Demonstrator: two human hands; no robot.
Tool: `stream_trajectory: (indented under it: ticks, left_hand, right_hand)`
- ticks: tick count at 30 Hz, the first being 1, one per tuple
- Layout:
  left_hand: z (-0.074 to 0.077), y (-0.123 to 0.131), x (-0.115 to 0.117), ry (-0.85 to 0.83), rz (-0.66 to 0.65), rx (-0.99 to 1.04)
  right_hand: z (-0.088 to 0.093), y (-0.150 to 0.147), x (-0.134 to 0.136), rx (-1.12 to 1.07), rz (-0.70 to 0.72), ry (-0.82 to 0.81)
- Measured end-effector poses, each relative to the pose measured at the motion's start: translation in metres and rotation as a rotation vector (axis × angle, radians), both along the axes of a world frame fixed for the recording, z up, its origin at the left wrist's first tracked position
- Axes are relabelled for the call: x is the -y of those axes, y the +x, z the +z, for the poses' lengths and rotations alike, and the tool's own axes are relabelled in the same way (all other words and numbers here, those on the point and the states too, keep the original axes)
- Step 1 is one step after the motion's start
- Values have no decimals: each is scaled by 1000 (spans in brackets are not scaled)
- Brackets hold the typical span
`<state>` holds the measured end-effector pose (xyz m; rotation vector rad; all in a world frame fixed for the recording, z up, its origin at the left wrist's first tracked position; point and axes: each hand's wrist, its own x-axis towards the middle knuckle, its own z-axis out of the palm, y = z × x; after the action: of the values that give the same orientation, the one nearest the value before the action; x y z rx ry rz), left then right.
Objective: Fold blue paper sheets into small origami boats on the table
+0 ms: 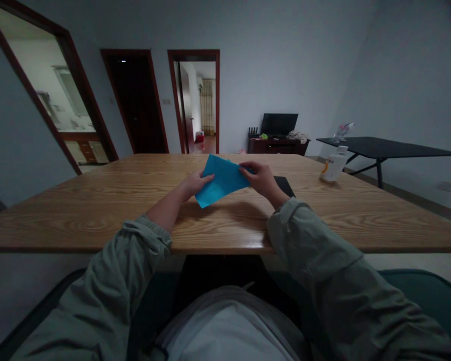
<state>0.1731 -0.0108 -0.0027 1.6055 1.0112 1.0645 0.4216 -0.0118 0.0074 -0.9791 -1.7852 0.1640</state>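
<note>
A sheet of blue paper is held up above the wooden table, tilted, with its left end wider than its right. My left hand grips its left side, the thumb lying over the front and the other fingers hidden behind. At the right end, the fingers of my right hand pinch the paper near its upper corner. A flat black object lies on the table just behind my right wrist, partly covered by it; its kind I cannot make out.
On the right of the wooden table stands a white bottle with an orange mark. Beyond it is a black folding table carrying a clear plastic item. A television sits on a low cabinet by the far wall.
</note>
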Motion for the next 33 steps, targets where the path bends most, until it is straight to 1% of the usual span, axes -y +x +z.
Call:
stream_trajectory:
  ticks: [4, 6, 10, 12, 14, 17, 20, 23, 25, 27, 29, 30, 33]
  left_hand:
    - [1, -1, 1, 1, 12, -34]
    - [2, -2, 0, 5, 7, -43]
    - [3, -6, -3, 73, -2, -41]
    - [3, -10, -5, 77, -3, -38]
    - [1, -16, -8, 72, 22, -64]
    - [-2, -26, -11, 85, 41, -188]
    - [-9, -35, -13, 72, 22, -369]
    - [-14, -42, -14, 27, 23, -530]
    - [-14, -48, -14, 30, -25, -615]
    - [-11, -54, -14, 59, -134, -689]
    - [-7, -60, -12, 75, -222, -750]
    - [-4, -62, -10, 70, -238, -776]
    - [1, -64, -2, 45, -216, -832]
  right_hand:
    - [0, -1, 0, -2, 44, -44]
    - [1, -3, 2, -47, 66, -83]
    - [3, -4, 4, -156, 84, -178]
    - [2, -3, 3, -198, 73, -212]
    - [-1, -1, 0, -191, 36, -245]
    - [-9, 4, -5, -41, -5, -352]
    - [-21, 8, -8, 239, 18, -469]
    - [-29, 10, -7, 532, -36, -493]
    - [-32, 11, -6, 663, -101, -493]
    - [-32, 11, -5, 734, -127, -494]
    - [-32, 10, -4, 753, -127, -490]
    - [-32, 10, -4, 751, -124, -487]
    - [-32, 11, -5, 738, -118, -495]
